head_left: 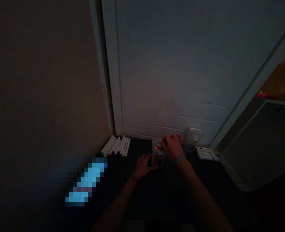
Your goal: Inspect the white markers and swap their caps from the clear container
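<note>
A small clear plastic case point(158, 159) with a dark printed label stands on the dark tabletop. My left hand point(143, 165) is closed around its left side, with the thumb at the front. Over the case's top right edge is my right hand point(173, 147), its fingers bent and drawn together. Close to those fingertips, inside the case's opening, show a yellow spot and a pink spot, probably coloured marker ends. What the right fingers pinch is too dark and small to make out.
Several white markers point(117, 145) with coloured ends lie in a row at the back left. A second clear case point(193, 139) stands by the pale panel at the back right, beside more bundled white markers point(207, 153). A bright, pixelated screen shape point(88, 182) is at the left.
</note>
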`<state>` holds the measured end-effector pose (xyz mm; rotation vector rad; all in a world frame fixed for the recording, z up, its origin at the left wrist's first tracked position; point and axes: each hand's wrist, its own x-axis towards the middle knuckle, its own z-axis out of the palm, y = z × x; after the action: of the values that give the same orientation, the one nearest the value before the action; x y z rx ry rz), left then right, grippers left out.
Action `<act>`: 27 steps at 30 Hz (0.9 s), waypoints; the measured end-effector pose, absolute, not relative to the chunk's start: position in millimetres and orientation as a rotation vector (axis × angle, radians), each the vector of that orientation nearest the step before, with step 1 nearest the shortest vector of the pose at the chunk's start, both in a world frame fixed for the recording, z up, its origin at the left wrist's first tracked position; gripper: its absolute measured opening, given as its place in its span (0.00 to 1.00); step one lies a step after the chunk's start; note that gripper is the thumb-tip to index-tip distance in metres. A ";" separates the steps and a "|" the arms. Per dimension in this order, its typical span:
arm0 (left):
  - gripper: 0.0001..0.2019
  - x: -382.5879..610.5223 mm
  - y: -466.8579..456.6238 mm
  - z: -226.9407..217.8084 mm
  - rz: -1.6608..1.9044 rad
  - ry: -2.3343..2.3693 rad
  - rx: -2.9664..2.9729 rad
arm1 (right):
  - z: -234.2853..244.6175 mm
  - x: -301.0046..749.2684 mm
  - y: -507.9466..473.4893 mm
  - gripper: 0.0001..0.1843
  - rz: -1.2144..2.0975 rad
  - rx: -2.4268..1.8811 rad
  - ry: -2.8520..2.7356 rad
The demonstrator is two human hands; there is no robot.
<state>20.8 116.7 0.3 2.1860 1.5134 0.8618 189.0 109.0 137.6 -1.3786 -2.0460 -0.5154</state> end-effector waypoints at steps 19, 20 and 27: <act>0.34 22.2 116.6 3.0 0.847 1.522 2.195 | 117.7 182.0 112.5 0.11 -0.250 -1.472 -1.921; 0.34 22.2 116.4 3.2 0.847 1.523 2.195 | 118.7 181.9 112.1 0.11 -0.262 -1.471 -1.936; 0.33 21.7 115.7 2.5 0.855 1.521 2.184 | 119.4 183.9 111.5 0.11 -0.332 -1.448 -2.038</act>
<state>21.7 115.7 2.5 2.1844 1.5209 0.8547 183.9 111.5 119.4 -1.4478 -2.0379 -0.3324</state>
